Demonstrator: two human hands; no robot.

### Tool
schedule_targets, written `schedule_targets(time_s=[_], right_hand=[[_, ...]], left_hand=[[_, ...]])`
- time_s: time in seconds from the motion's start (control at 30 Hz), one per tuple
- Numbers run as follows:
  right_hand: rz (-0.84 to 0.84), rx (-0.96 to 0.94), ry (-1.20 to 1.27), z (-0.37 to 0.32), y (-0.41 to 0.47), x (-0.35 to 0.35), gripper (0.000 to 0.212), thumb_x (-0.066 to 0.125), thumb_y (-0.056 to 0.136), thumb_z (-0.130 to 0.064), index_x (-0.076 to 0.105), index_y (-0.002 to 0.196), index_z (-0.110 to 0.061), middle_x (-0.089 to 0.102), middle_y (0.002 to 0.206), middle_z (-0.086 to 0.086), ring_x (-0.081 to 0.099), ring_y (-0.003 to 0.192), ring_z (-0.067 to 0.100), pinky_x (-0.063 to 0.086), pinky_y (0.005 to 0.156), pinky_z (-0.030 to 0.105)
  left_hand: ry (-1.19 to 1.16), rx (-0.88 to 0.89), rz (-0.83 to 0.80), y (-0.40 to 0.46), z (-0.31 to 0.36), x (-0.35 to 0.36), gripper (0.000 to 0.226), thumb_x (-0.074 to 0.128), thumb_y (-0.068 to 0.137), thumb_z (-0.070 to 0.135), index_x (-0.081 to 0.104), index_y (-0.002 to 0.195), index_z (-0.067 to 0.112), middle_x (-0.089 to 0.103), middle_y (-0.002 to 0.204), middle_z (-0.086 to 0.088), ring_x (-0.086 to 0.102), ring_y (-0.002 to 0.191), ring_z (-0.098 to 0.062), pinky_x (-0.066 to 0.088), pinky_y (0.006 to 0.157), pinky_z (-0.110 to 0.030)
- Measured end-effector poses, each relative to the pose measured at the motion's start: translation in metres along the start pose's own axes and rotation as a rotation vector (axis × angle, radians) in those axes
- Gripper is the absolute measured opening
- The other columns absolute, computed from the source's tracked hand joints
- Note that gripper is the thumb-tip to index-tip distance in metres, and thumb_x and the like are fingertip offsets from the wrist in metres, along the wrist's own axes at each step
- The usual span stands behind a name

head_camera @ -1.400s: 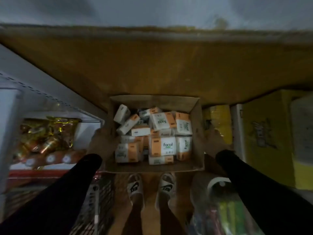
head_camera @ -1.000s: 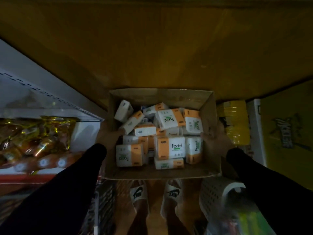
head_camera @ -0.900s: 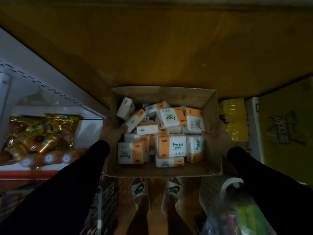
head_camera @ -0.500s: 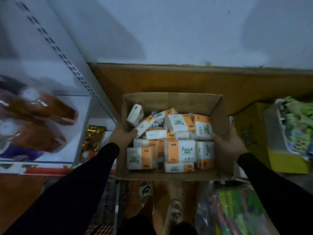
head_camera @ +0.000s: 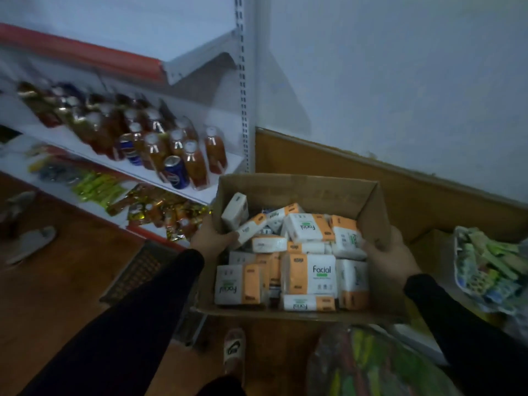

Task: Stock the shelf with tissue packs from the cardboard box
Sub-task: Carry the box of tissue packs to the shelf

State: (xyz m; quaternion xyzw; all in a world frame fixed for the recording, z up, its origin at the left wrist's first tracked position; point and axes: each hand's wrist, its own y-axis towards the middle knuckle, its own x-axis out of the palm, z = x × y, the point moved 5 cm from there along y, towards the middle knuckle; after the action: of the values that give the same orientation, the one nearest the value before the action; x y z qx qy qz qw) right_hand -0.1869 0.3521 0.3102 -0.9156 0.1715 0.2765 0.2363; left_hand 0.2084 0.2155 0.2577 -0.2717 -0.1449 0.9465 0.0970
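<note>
Both hands carry the cardboard box (head_camera: 300, 192) in the air, above the wooden floor (head_camera: 71, 270): left hand (head_camera: 211, 238) curled over its left wall, thumb inside against a pack, right hand (head_camera: 390, 257) wrapped round its right wall. Box sits open-topped, long axis pointing away from the person toward the wall (head_camera: 400, 81). Tissue packs (head_camera: 310, 277) fill it in a loose jumble, white-and-orange, some flat, some on edge, labels facing various ways. Left of the box is the shelf (head_camera: 85, 151), holding bottles (head_camera: 195, 164) and cans (head_camera: 176, 172). Below the box, one sandalled foot (head_camera: 234, 348).
</note>
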Motion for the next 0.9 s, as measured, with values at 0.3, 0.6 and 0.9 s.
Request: schedule_targets(time_s=[0.3, 0.6, 0.9], right_hand=[[-0.353, -0.115, -0.108, -0.072, -0.068, 0.121, 0.087, 0.068, 0.085, -0.049, 0.017, 0.151, -0.025, 0.046, 0.146, 0.006, 0.05, 0.127, 0.031, 0.044, 0.103, 0.048], [-0.647, -0.394, -0.25, -0.184, -0.174, 0.319, 0.081, 0.067, 0.089, -0.04, 0.018, 0.15, -0.019, 0.049, 0.14, 0.005, 0.051, 0.125, 0.03, 0.044, 0.092, 0.034], [-0.862, -0.606, -0.342, -0.277, -0.303, 0.514, 0.091, 0.071, 0.079, -0.054, 0.021, 0.149, -0.023, 0.05, 0.142, 0.006, 0.057, 0.118, 0.026, 0.049, 0.098, 0.047]], left_hand=[[-0.155, -0.262, 0.234, -0.157, -0.116, -0.118, 0.089, 0.08, 0.072, 0.04, 0.032, 0.143, 0.019, 0.052, 0.131, 0.002, 0.056, 0.115, -0.024, 0.049, 0.091, -0.038], [-0.337, -0.434, 0.585, -0.333, -0.253, -0.247, 0.076, 0.077, 0.08, 0.029, 0.033, 0.141, 0.015, 0.054, 0.128, -0.005, 0.052, 0.099, -0.019, 0.042, 0.083, -0.033], [-0.371, -0.555, 0.885, -0.472, -0.362, -0.374, 0.072, 0.075, 0.076, 0.042, 0.043, 0.134, 0.013, 0.06, 0.121, 0.002, 0.059, 0.101, -0.014, 0.047, 0.085, -0.031]])
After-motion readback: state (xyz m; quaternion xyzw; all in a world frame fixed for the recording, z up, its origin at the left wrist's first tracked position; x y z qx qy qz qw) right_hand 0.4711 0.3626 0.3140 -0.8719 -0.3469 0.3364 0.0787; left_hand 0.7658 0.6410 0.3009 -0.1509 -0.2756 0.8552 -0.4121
